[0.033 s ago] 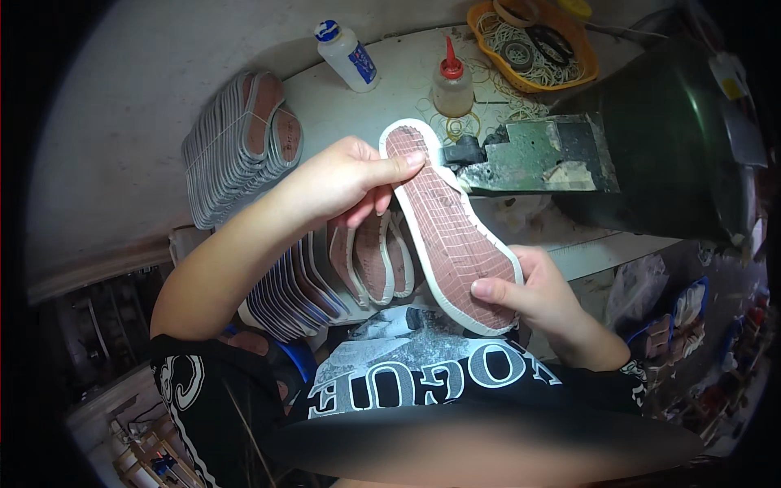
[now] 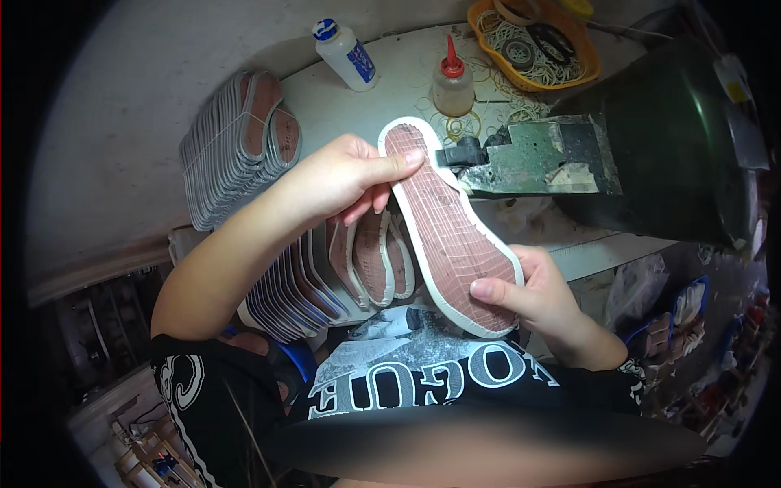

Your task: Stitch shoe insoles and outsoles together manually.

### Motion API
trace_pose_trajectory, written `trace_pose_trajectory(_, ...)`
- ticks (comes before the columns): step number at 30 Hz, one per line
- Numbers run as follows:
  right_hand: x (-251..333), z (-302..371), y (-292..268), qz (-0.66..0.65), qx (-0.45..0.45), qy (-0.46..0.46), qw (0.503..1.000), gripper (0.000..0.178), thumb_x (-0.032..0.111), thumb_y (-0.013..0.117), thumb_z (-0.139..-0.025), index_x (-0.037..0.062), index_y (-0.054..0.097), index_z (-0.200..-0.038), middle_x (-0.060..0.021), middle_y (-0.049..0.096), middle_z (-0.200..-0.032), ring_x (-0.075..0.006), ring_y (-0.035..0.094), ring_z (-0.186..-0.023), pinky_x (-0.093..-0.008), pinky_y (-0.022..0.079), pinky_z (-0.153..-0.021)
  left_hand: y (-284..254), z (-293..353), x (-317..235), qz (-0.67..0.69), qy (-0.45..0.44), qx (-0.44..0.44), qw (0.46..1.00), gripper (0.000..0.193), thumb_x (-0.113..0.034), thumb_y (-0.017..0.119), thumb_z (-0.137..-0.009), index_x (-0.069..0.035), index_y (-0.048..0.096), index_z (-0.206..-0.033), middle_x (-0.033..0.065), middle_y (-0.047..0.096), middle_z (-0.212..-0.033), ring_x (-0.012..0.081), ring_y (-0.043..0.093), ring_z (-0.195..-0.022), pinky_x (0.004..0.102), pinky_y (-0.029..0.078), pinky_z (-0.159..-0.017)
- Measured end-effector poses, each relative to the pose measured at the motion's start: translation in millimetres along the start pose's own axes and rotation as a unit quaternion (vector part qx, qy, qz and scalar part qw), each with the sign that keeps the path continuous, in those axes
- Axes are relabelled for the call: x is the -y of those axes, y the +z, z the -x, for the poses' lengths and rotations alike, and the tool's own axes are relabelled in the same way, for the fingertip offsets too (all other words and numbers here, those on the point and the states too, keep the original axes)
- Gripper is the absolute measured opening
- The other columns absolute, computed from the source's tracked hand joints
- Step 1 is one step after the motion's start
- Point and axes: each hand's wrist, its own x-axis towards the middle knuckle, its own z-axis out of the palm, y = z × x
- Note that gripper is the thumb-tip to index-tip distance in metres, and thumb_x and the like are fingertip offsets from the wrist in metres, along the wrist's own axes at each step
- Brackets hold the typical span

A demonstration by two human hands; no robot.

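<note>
A shoe insole (image 2: 452,232), reddish-brown with a pale grid of lines and a white wrapped rim, slants in front of me. Its narrow end is pinched by my left hand (image 2: 355,175), thumb on top and fingers underneath. At the wide end, my right hand (image 2: 543,291) grips it the same way, with most fingers hidden below. The insole's inner edge lies against the small black head (image 2: 464,152) of a green machine arm (image 2: 541,159). Behind my left hand, more insoles (image 2: 370,259) stand in a row, partly covered.
A bundled insole stack (image 2: 224,154) stands at the left. Farther back are a white bottle (image 2: 346,58) with a blue cap, a red-nozzled bottle (image 2: 452,85) and an orange basket (image 2: 582,69) of elastic bands. The dark green machine body (image 2: 659,146) fills the right.
</note>
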Motion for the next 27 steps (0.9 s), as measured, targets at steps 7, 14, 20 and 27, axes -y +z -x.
trace_pose_trajectory(7,-1.4,-38.4,18.6,-0.062,-0.016,-0.043,0.997,0.029,0.013,0.065,-0.086,-0.0055,0.06,-0.109,-0.0082,0.066,-0.097,-0.01,0.062,-0.083,-0.0237,0.05,-0.076,-19.4,-25.0,3.5,0.013,0.065,-0.052,0.996,0.055,-0.05,0.061,-0.085,-0.005,0.056,-0.054,-0.0008,0.046,-0.041,0.0052,0.038,-0.032,0.0201,0.027,-0.033)
trace_pose_trajectory(14,-9.0,-46.9,47.5,0.022,0.091,-0.08,0.992,0.027,0.012,0.065,-0.087,-0.0017,0.06,-0.11,-0.0035,0.066,-0.095,-0.0084,0.06,-0.085,-0.0259,0.05,-0.078,13.1,-0.8,24.0,0.28,0.192,0.009,0.941,0.032,-0.03,0.055,-0.094,-0.001,0.057,-0.107,0.0024,0.063,-0.09,0.0071,0.06,-0.079,0.0219,0.049,-0.071)
trace_pose_trajectory(20,18.2,-42.7,50.2,0.325,-0.062,-0.272,0.904,0.021,0.014,0.07,-0.082,-0.0022,0.062,-0.092,-0.0116,0.067,-0.077,-0.0139,0.066,-0.067,-0.0245,0.052,-0.06,50.1,46.6,31.0,0.311,0.304,-0.097,0.895,0.034,-0.018,0.05,-0.096,0.003,0.044,-0.121,0.0068,0.057,-0.107,0.0086,0.056,-0.093,0.025,0.048,-0.08)
trace_pose_trajectory(27,54.9,-36.8,48.7,0.612,0.034,-0.392,0.686,0.012,0.01,0.064,-0.079,-0.0001,0.058,-0.078,-0.012,0.059,-0.066,-0.0277,0.06,-0.059,-0.0367,0.048,-0.054,60.2,65.4,39.2,0.183,0.352,-0.153,0.905,0.033,-0.015,0.051,-0.095,0.005,0.043,-0.12,0.01,0.058,-0.107,0.0106,0.057,-0.093,0.0262,0.047,-0.081)
